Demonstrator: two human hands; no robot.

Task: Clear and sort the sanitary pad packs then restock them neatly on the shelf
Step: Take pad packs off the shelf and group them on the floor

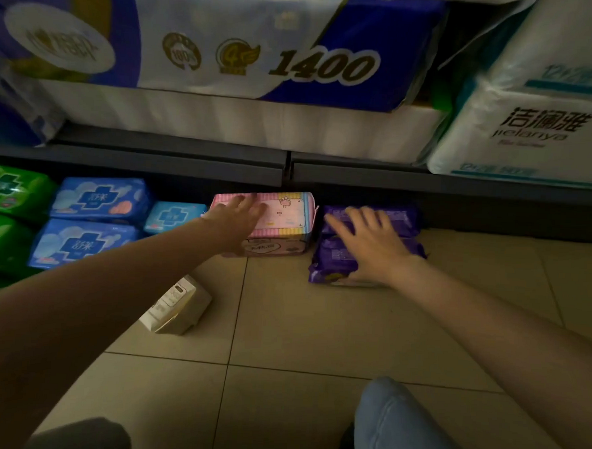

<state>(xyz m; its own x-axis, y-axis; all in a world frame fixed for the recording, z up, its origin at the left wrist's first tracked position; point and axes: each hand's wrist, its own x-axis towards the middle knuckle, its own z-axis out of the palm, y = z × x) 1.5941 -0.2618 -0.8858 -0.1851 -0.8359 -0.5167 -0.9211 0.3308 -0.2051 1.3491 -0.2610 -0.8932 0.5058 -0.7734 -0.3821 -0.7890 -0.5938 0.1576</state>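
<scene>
Sanitary pad packs lie on the tiled floor under the bottom shelf (167, 162). My left hand (238, 218) rests with straight fingers on the top pink pack (288, 212), which is stacked on another pink pack (272, 249). My right hand (369, 243) lies flat, fingers spread, across two purple packs (398, 217), one behind the other. Left of these sit a small light-blue pack (173, 216), two larger blue packs (100, 198) and green packs (8, 188). A white pack (177, 305) lies tilted on the floor beneath my left forearm.
Big toilet-paper bundles (228, 49) fill the shelf above, with a white bundle (539, 127) at the right. My knee in blue jeans (404, 429) is at the bottom right. Beige floor tiles (299, 327) stretch between me and the packs.
</scene>
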